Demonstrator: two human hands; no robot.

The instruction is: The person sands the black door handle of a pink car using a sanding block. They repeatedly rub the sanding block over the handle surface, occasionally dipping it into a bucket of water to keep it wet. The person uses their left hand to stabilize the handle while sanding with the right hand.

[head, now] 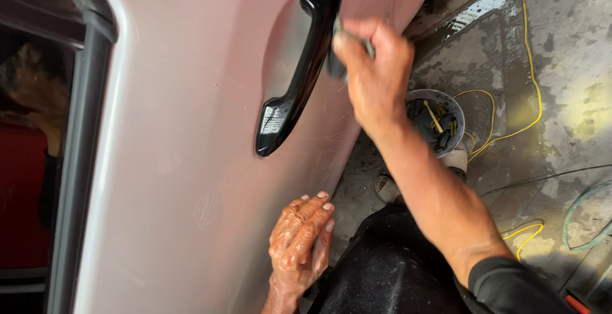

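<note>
Left hand (299, 240) lies flat on the door panel (191, 161) near its lower edge, fingers together and pressed to the paint, holding nothing. Panel is pale pinkish-silver, glossy, with faint scuffs and a dull round patch just left of that hand.

Right hand (373, 72) is higher up, closed around a small grey tool (338, 65); most of the tool is hidden in the fist, so can't tell what it is. It sits just beside the upper part of the handle (296, 72), at or near touching.

Handle is gloss black, long, curved, running diagonally down the panel from the top edge, with its lower end standing out from the recessed cup behind it.

Dark window frame (80, 161) runs along the panel's left edge.

Farther off on the wet concrete floor (561, 97): a round tub (437, 119) of small parts, yellow cable (523, 65) looping past it, greenish hose (580, 218) at right.
</note>
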